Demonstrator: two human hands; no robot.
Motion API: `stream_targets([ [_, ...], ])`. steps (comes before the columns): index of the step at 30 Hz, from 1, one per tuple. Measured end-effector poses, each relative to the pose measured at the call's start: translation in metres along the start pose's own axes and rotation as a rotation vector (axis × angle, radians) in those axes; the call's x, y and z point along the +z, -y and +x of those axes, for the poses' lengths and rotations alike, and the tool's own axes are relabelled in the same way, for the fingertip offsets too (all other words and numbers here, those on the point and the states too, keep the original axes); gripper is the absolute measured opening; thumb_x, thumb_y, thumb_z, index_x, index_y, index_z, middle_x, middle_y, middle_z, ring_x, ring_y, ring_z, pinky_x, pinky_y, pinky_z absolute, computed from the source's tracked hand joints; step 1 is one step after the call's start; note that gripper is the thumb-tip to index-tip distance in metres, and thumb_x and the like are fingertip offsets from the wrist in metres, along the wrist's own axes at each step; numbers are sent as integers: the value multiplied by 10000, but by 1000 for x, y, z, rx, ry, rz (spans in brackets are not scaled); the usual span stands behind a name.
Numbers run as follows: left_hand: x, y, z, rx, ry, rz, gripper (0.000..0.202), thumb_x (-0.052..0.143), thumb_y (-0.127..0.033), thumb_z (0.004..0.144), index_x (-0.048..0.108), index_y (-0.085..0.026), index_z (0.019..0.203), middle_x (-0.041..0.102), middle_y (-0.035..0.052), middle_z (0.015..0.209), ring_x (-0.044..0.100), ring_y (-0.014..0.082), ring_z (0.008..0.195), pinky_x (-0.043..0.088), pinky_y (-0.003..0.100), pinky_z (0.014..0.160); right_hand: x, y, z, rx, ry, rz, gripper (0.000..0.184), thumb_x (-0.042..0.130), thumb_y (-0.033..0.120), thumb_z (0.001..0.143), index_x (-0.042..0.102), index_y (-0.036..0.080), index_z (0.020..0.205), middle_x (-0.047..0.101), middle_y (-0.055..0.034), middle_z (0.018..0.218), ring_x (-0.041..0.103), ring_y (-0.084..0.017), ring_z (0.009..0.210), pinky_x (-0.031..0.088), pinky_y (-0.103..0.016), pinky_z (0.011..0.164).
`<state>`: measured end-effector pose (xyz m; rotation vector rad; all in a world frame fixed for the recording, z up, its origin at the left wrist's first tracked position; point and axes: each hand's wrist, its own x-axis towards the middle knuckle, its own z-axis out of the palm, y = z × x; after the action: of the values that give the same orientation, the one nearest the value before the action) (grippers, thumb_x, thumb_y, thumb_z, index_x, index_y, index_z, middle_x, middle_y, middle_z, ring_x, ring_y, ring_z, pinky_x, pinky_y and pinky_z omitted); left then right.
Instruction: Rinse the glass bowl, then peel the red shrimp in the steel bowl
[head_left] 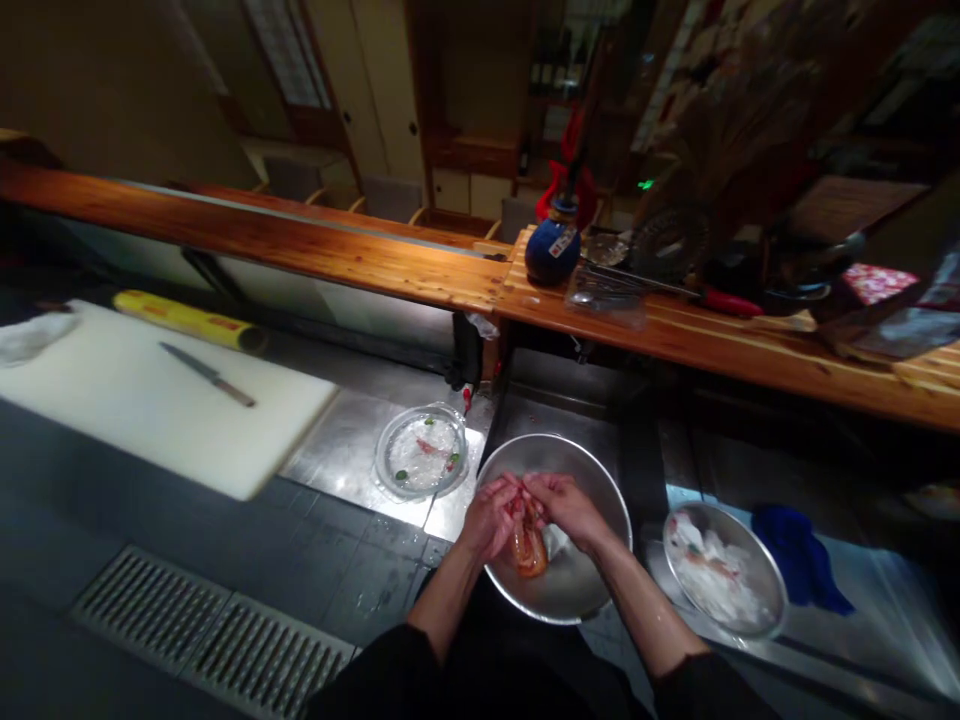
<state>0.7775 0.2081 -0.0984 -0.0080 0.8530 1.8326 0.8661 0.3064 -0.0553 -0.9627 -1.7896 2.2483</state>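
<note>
Over a large steel bowl, my left hand and my right hand meet with bent fingers around a reddish-orange prawn. Its banded body hangs below the fingers, and its upper end is partly hidden by them. Left of the bowl sits a round glass dish with ice, a small piece of pinkish flesh and a few green bits. On the right is a smaller steel bowl filled with ice and something reddish.
A knife lies on a white cutting board, with a yellow roll behind it. A blue cloth lies at right. The raised wooden counter bears a dark blue jar. A metal floor grate is lower left.
</note>
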Motion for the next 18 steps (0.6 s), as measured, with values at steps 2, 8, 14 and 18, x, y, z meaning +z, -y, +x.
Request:
stream_targets([
  [2, -10, -8, -4, 45, -79, 19, 296, 852, -275, 591, 679, -96, 751, 645, 62, 724, 573, 115, 638, 452, 206, 583, 21, 13, 18, 7, 76, 26, 520, 671, 671, 688, 540, 176, 599, 481, 55, 477, 406, -73, 411, 341, -209, 418],
  [8, -38, -18, -17, 114, -233, 51, 394, 863, -320, 540, 685, -96, 811, 632, 34, 706, 513, 78, 553, 371, 184, 510, 68, 36, 83, -44, 6, -28, 440, 651, 610, 712, 559, 184, 649, 466, 76, 482, 359, -69, 390, 370, -222, 432],
  [14, -30, -14, -16, 259, -328, 340, 238, 689, -336, 779, 688, -130, 897, 647, 61, 720, 575, 161, 643, 439, 255, 597, 50, -3, 67, -54, -147, -143, 377, 704, 511, 676, 579, 173, 564, 561, 12, 522, 494, -117, 492, 400, -238, 499],
  [18, 12, 3, -31, 503, -32, 994, 351, 574, -269, 869, 635, -190, 1206, 656, 145, 1164, 531, 322, 1186, 316, 479, 1088, 26, -39, 13, 37, -114, 130, 512, 519, 690, 764, 653, 199, 812, 684, -72, 753, 649, -219, 705, 520, -335, 624],
])
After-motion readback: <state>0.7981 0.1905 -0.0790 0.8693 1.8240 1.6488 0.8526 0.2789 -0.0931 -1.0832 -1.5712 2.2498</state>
